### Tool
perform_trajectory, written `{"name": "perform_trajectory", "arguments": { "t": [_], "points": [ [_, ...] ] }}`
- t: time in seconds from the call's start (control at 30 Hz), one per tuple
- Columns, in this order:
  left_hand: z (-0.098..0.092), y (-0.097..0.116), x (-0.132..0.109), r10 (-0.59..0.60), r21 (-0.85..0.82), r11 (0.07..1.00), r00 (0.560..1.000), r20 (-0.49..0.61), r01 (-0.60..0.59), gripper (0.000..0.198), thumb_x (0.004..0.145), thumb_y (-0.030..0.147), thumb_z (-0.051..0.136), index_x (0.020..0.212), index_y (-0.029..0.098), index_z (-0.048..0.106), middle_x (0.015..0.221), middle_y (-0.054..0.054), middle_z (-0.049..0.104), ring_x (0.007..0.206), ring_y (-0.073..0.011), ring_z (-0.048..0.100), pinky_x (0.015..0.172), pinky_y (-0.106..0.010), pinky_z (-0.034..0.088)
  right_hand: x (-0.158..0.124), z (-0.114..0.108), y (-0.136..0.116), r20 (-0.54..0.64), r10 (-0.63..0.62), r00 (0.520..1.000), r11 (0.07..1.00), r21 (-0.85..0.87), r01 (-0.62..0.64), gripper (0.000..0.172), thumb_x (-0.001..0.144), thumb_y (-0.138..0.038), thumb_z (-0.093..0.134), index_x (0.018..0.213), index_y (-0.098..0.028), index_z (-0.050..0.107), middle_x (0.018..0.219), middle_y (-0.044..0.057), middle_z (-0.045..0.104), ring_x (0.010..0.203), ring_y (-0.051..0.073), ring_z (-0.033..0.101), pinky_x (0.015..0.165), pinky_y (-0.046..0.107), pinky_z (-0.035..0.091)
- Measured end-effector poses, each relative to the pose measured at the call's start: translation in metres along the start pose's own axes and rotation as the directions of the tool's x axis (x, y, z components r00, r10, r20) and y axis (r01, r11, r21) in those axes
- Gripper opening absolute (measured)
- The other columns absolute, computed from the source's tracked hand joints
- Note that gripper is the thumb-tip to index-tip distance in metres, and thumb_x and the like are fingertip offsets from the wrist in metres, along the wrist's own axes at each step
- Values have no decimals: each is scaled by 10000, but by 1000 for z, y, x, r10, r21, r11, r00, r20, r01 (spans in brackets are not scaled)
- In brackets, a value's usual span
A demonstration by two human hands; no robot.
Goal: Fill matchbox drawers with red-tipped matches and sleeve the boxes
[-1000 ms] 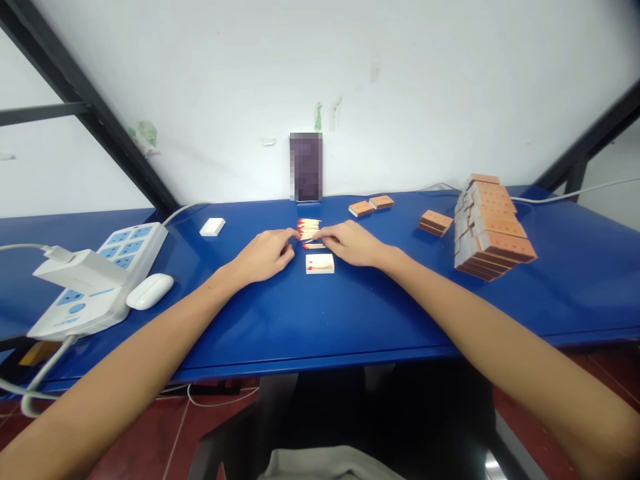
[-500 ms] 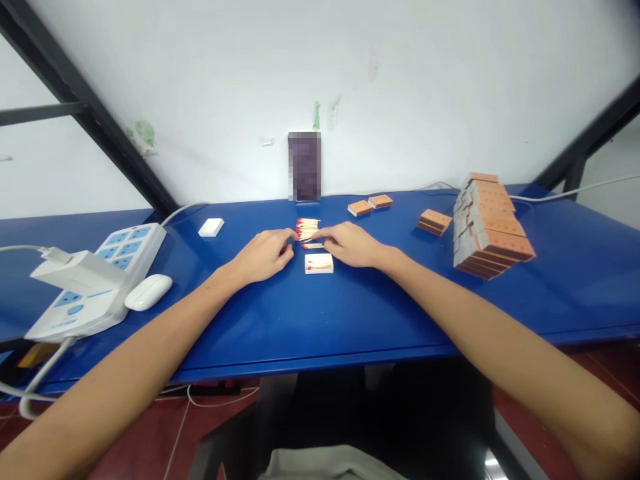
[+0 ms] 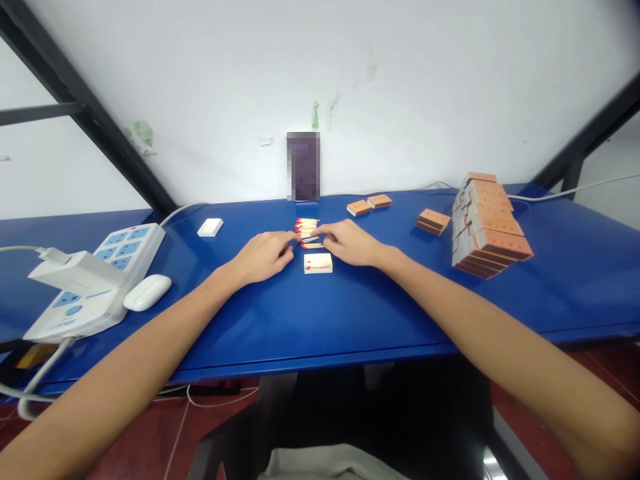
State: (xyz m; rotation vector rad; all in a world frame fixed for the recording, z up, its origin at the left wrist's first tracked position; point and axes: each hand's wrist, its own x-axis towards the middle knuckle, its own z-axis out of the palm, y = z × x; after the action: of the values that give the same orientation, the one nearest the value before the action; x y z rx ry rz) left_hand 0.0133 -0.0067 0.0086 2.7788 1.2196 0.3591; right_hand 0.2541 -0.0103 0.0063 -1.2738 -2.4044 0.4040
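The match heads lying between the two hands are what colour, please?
The match heads are red, showing best in the head camera view.

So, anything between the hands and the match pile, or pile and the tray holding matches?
Nothing visible between left hand or right hand and the match pile. Loose matches lie between the pile and the tray.

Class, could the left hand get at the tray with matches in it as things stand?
Probably yes: the tray lies just right of the left hand, and nothing visible stands between them. The right hand doesn't cover it.
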Motion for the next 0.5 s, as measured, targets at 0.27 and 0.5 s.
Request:
{"name": "perform_trajectory", "arguments": {
  "t": [0.27, 0.5],
  "points": [
    [1, -1, -1, 12, -35, 999, 1000, -16, -13, 340, 933, 247, 432, 1176, 187, 661, 791, -29, 688, 703, -200, 617, 671, -303, 422, 0, -1, 0, -9, -2, 1000, 1000, 20, 3, 457, 924, -114, 456, 1299, -168, 712, 990, 64, 777, 769, 165, 631, 728, 263, 404],
    [1, 0, -1, -90, 42, 995, 995, -33, 91, 385, 949, 298, 428, 1272, 191, 609, 815, -43, 697, 713, -223, 637, 668, -313, 439, 0, -2, -4, 41, 51, 998, 997, -65, -49, 470, 948, -152, 456, 1351, -229, 684, 1118, 59, 772, 874, 188, 677, 785, 271, 442]
  ]
}}
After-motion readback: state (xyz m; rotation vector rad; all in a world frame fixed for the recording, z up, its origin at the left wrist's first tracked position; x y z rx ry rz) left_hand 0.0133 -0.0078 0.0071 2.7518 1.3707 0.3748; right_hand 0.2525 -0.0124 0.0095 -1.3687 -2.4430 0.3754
